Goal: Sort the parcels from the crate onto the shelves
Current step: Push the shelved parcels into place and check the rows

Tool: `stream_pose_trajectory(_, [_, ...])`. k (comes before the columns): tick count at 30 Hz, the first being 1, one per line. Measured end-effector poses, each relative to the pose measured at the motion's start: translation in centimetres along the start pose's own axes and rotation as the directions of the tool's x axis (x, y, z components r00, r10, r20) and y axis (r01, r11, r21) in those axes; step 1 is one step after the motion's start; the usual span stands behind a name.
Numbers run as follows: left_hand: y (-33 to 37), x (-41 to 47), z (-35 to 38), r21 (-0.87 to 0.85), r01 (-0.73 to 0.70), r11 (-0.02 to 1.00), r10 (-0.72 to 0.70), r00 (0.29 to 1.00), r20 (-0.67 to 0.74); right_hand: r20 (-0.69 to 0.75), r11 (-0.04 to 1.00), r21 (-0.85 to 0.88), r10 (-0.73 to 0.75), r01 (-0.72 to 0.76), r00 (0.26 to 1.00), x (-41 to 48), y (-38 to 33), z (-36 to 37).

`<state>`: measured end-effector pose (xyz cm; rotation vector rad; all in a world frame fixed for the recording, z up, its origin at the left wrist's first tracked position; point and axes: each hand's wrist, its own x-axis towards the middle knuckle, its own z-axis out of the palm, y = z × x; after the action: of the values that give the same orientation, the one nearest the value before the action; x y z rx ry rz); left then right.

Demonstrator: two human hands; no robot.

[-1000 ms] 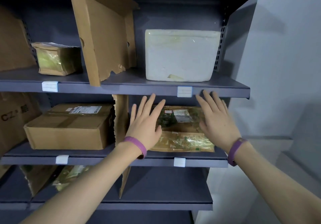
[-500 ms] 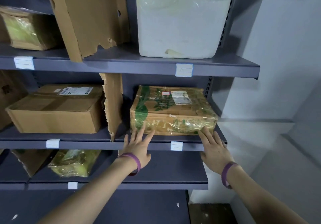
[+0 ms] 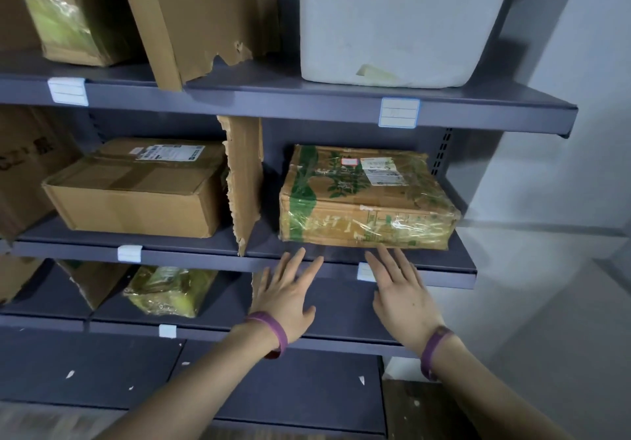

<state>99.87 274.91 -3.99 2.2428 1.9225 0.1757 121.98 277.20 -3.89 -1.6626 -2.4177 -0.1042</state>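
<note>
A flat cardboard parcel (image 3: 365,197) with green print and clear wrap lies on the right bay of the middle shelf (image 3: 444,270). My left hand (image 3: 286,297) hovers below the shelf's front edge with fingers straight, holding nothing. My right hand (image 3: 403,294) is beside it, also flat and empty, its fingertips just under the parcel's front face. Both hands are apart from the parcel. The crate is out of view.
A plain brown box (image 3: 136,190) fills the left bay, behind a torn cardboard divider (image 3: 244,180). The top shelf holds a white foam box (image 3: 399,19), a large cardboard sheet (image 3: 205,12) and a wrapped parcel (image 3: 75,19). A yellow-green wrapped parcel (image 3: 167,291) lies on the lower shelf. A grey wall stands right.
Both hands have left the green-printed parcel and drawn back down below the shelf edge. The view has dropped and moved closer to the shelves.
</note>
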Motion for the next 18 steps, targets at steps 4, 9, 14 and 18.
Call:
stream_pose_trajectory(4, [-2.3, -3.1, -0.7, -0.032, 0.049, 0.998, -0.05, 0.999, -0.023, -0.02, 0.983, 0.029, -0.179, 0.179, 0.984, 0.4, -5.5, 0.8])
stream_pose_trajectory(9, [-7.6, -6.2, -1.3, -0.046, 0.147, 0.988, -0.15, 0.987, -0.062, -0.029, 0.949, 0.061, -0.308, 0.309, 0.951, 1.6, -12.3, 1.0])
stream_pose_trajectory(14, [-14.2, -8.3, -3.0, -0.087, 0.249, 0.965, -0.257, 0.961, -0.102, -0.016, 0.918, 0.078, -0.389, 0.389, 0.921, 3.4, -18.9, 1.5])
stream_pose_trajectory(18, [-20.3, -8.7, -4.9, -0.09, 0.314, 0.945, -0.323, 0.94, -0.112, 0.009, 0.92, 0.066, -0.388, 0.386, 0.922, 6.2, -24.1, 2.5])
